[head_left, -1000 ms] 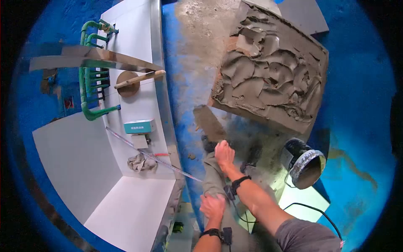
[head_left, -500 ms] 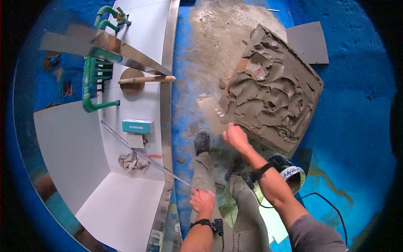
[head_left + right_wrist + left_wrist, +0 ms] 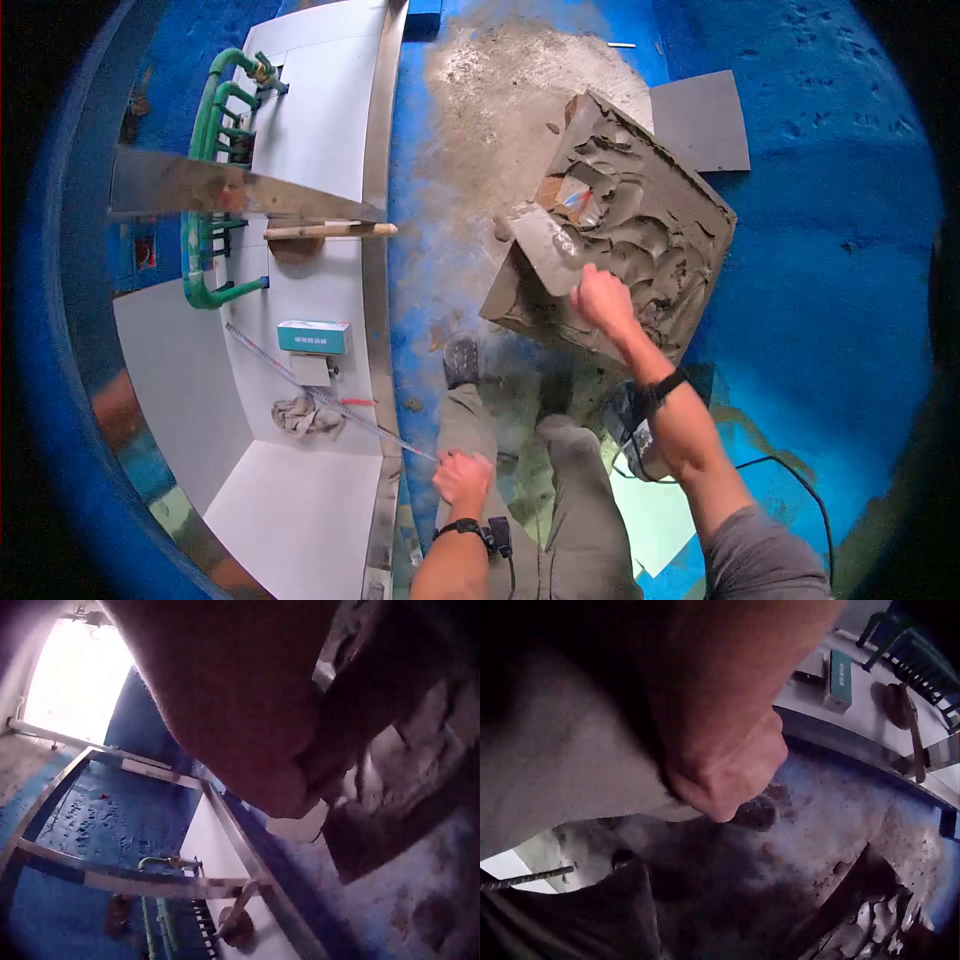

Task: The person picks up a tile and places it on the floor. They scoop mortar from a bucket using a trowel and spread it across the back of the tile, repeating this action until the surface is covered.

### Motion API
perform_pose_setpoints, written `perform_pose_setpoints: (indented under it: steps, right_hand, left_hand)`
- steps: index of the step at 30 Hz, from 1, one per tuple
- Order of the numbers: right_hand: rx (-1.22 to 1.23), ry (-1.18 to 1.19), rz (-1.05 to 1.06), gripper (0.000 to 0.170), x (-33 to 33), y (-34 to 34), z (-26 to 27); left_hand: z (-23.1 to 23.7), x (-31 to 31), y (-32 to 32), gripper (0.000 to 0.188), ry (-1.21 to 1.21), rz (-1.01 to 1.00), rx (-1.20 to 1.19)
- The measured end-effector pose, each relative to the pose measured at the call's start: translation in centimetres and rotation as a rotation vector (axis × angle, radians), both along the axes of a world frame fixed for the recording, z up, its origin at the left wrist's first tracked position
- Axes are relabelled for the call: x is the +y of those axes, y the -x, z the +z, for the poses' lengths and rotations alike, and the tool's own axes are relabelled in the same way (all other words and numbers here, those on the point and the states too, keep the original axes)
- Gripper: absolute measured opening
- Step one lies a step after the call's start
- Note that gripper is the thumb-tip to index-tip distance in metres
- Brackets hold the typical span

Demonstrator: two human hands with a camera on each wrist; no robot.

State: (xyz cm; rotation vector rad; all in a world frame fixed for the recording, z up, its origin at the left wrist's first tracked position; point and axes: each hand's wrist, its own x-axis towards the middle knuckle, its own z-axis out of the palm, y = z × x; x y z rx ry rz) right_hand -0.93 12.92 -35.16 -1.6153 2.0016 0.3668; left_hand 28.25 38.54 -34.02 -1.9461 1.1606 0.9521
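Observation:
In the head view my right hand (image 3: pixel 603 302) grips a trowel whose flat, pale blade (image 3: pixel 547 248) overlaps the near left edge of a large slab (image 3: pixel 490 305). Thick grey mortar (image 3: pixel 640 235), ridged and wavy, coats the slab's top. A small bare patch (image 3: pixel 575 197) shows near its left side. My left hand (image 3: pixel 463 478) rests on the left knee with fingers bent, holding nothing visible. The right wrist view shows the right hand (image 3: pixel 277 772) dark, with the trowel blade (image 3: pixel 300 823) sticking out beyond it.
To the left, a white panelled unit (image 3: pixel 330 100) with a metal edge bears a teal box (image 3: pixel 312 338), a rag (image 3: pixel 305 415), a measuring tape (image 3: pixel 262 352) and a round wooden piece (image 3: pixel 295 245). Green pipes (image 3: pixel 205 200) run beside it. A bucket (image 3: pixel 640 430) stands right of the legs, near a black cable (image 3: pixel 800 475).
My right hand has moved up and right, carrying the trowel from the floor beside the slab to over its mortar edge. The left hand stays at the knee. The head view has shifted.

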Motion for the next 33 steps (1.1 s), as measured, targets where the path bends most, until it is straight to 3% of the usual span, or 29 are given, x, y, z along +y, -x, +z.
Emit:
perform_pose_setpoints:
  steps: [5,9,12,16,18,21,26,29,33]
  right_hand:
    - [-0.158,-0.175,-0.020,0.028,-1.4,-2.8,-8.1]
    - [-0.361,-0.232,0.013,0.034,-1.0,-9.3,-10.0]
    - [-0.376,-0.199,0.030,0.034,-1.6,-8.6,-7.6]
    - [-0.149,-0.055,0.090,0.031,-5.2,-0.4,-1.7]
    - [0.035,-0.034,0.211,0.025,-7.9,4.0,-0.5]
    - [0.121,-0.012,0.325,0.020,-11.6,7.1,-1.4]
    - [0.017,-0.005,0.253,0.022,-11.1,-1.2,-10.4]
    - [-0.088,-0.081,0.266,0.021,-10.2,-4.7,-9.4]
    - [-0.079,-0.033,0.213,0.021,-11.1,-0.5,-5.6]
  left_hand:
    - [-0.5,-1.0,0.5,0.048,-0.012,0.017,-0.024]
    - [-0.8,-0.8,1.5,0.043,0.047,0.070,-0.049]
    - [-0.3,-1.9,2.9,0.043,0.053,0.102,-0.085]
    - [0.4,-2.8,4.4,0.042,0.038,0.143,-0.139]
    - [0.0,-2.3,4.7,0.042,0.043,0.180,-0.158]
    - [0.5,-2.8,5.4,0.042,0.054,0.202,-0.166]
    - [0.3,-2.5,6.1,0.044,0.055,0.213,-0.192]
    - [0.0,-2.2,5.9,0.044,0.026,0.217,-0.191]
    - [-1.5,0.2,5.1,0.044,0.053,0.235,-0.154]
